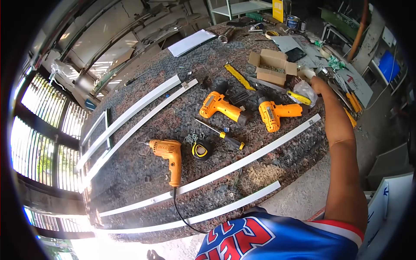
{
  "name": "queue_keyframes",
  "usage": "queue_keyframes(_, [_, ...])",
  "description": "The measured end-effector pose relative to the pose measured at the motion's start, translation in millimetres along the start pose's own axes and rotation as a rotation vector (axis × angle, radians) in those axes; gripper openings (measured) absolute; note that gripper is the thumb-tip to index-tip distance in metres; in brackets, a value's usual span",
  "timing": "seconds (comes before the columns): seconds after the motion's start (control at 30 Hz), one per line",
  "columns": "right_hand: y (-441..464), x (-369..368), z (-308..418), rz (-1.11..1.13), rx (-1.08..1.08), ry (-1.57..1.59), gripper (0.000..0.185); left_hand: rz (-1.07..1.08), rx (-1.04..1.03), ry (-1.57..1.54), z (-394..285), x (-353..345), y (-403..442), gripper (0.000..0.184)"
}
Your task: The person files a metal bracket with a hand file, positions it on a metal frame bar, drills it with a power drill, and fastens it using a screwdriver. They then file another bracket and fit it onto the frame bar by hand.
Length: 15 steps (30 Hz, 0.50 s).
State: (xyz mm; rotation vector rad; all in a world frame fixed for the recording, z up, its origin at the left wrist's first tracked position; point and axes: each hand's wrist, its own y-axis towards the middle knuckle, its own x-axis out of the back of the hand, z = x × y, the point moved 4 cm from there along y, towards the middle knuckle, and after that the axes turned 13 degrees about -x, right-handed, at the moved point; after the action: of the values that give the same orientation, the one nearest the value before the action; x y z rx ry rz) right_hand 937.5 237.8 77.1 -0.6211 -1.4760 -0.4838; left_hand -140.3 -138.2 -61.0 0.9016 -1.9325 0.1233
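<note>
My right hand (318, 85) reaches to the far right side of the table, beside a clear plastic bag (304, 92) and a roll of tape (307, 73). Its fingers are too small and partly hidden to read. Left of it stands an open cardboard box (271, 67) with small screws inside. A yellow utility knife (299, 98) lies just below the bag. Two orange cordless drills (223, 107) (277, 113) rest near the middle. Closer to me are a corded orange drill (168, 158), a tape measure (200, 150) and a screwdriver (223, 135). My left hand is out of view.
Long white strips (242, 162) (130, 104) run across the mottled table (260, 173). A black cord (178, 210) hangs over the near edge. Paper (190, 42), a yellow square (239, 77), a can (293, 22) and flat panels (353, 82) lie farther off.
</note>
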Motion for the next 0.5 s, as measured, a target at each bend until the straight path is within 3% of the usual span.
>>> queue_keyframes(0.23, [-25.7, 7.9, -8.1, -0.244, -0.073, 0.264, 0.025, 0.015, -0.175, -0.281, -52.7, -22.8, 42.3, 0.037])
queue_keyframes(0.3, [-32.8, 18.5, -9.4, -0.269, -0.140, 0.287, 0.021, 0.047, -0.193, -0.237, -69.3, -23.6, 55.4, 0.034])
queue_keyframes(0.4, [-26.6, 16.8, -27.2, -0.384, -0.074, 0.267, 0.015, 0.033, -0.327, -0.219, -98.7, -25.7, 68.1, 0.035])
queue_keyframes(0.5, [-65.7, 42.2, -20.7, -0.196, -0.177, 0.645, 0.010, 0.077, -0.360, -0.240, -152.2, -25.0, 64.0, 0.036])
